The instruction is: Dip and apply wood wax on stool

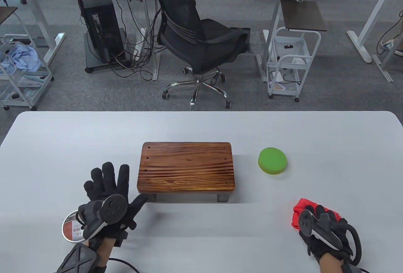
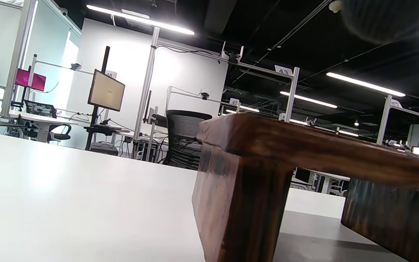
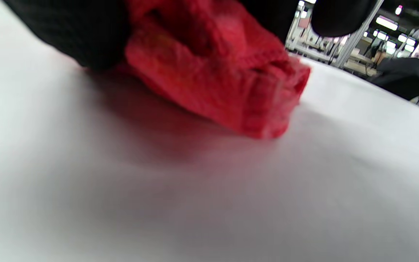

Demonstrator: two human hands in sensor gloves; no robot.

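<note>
My right grip (image 1: 327, 225) clutches the red cloth (image 1: 302, 208) on the desk (image 1: 201, 128); left grip (image 1: 108, 197) released over the wax tin (image 1: 70, 227), far across from the cloth

table (image 1: 201, 247) bare between hands | stool (image 1: 186, 167) blocks centre | green disc (image 1: 272, 161) right of it

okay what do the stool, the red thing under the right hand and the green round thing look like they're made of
Stool: wood, dark brown stain with a slight sheen; strong wavy grain and screw holes show on top.
Red cloth: soft fabric, likely knit or terry; it folds and bunches under the right hand, with a ribbed edge.
Green disc: matte, thick, with a paler side band; probably a foam sponge pad, though it could be a lid.
</note>
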